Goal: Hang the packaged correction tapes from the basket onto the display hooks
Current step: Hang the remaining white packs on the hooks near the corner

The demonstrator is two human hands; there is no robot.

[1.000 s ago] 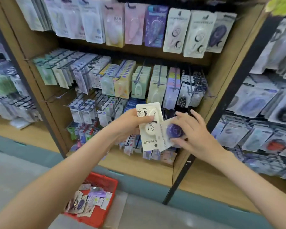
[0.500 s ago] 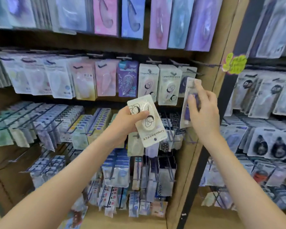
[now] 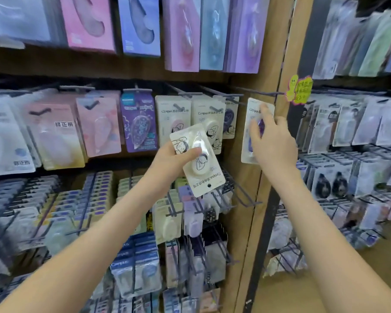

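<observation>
Right hand [image 3: 273,141] clamps purple pack [image 3: 253,109] upright just below hook [image 3: 253,92] for threading; left hand [image 3: 174,159] grips cream pack [image 3: 201,163] (inverted, in reserve).

Stationery shop: pegboard hooks [image 3: 215,91] w/ packaged tapes [image 3: 174,116].

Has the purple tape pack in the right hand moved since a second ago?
Yes: the purple pack in the right hand rose from the lower rows to just below-left of the yellow sticker.
</observation>
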